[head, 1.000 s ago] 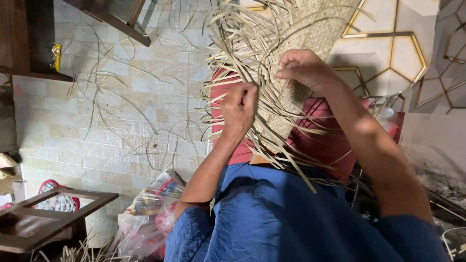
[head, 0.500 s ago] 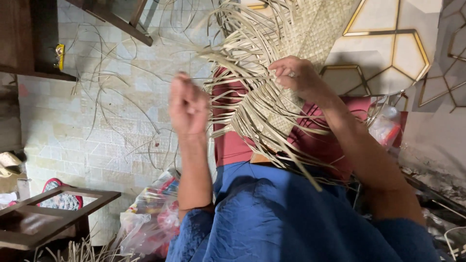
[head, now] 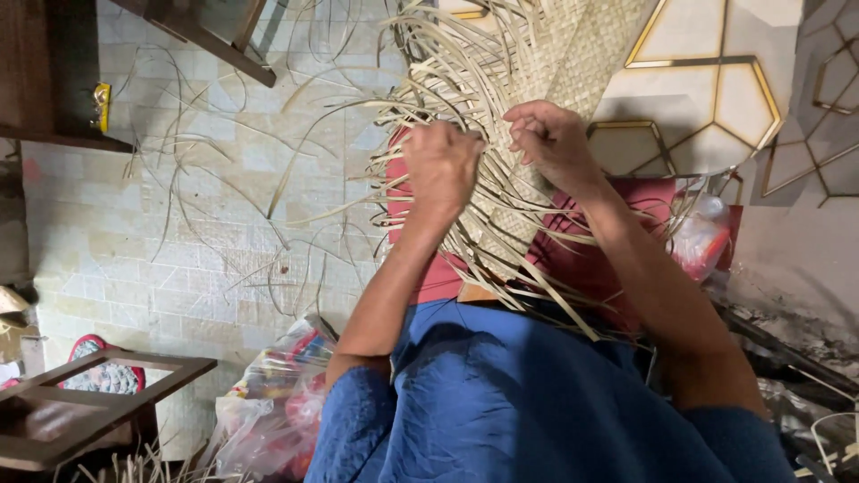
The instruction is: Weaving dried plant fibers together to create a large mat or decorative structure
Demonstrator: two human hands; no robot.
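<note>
Loose pale strips (head: 465, 80) of the woven mat (head: 582, 54), centre far, are pinched by the left hand (head: 443, 165) and right hand (head: 550, 139); even tension should be maintained.

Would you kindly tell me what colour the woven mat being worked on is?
Pale straw-tan, in a fine checkered weave, on the woven mat; head view.
</note>
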